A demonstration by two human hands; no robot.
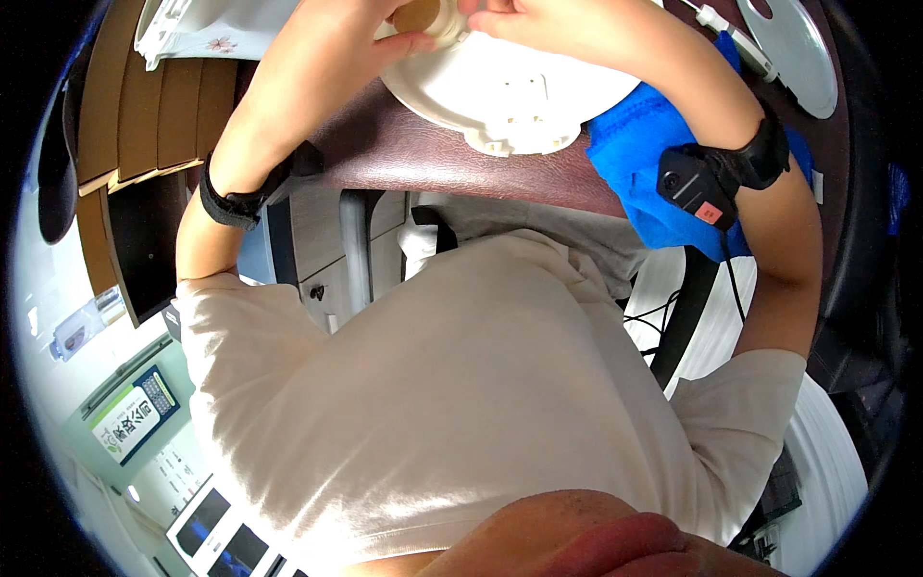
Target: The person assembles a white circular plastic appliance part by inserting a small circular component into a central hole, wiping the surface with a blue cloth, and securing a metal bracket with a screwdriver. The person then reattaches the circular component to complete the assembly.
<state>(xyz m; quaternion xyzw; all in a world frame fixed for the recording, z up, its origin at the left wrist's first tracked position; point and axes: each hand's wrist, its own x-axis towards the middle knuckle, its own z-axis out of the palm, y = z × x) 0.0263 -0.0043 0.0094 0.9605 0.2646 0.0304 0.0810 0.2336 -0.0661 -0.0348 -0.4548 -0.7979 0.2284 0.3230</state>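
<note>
At the top edge, a white rounded plastic housing with small tabs along its near rim lies on the brown table. A round cream plastic piece with a tan centre is at its far left part. My left hand is closed at that piece, its thumb along the near side; the other fingers are partly cut off by the frame. From the right, my right hand reaches over the housing, fingertips bent together beside the round piece. Whatever they pinch is too small or hidden to name.
A blue cloth hangs over the table edge under my right forearm. Beyond it lie a slim white device with a cable and a grey oval plate. A white flower-patterned item and brown boxes are at left.
</note>
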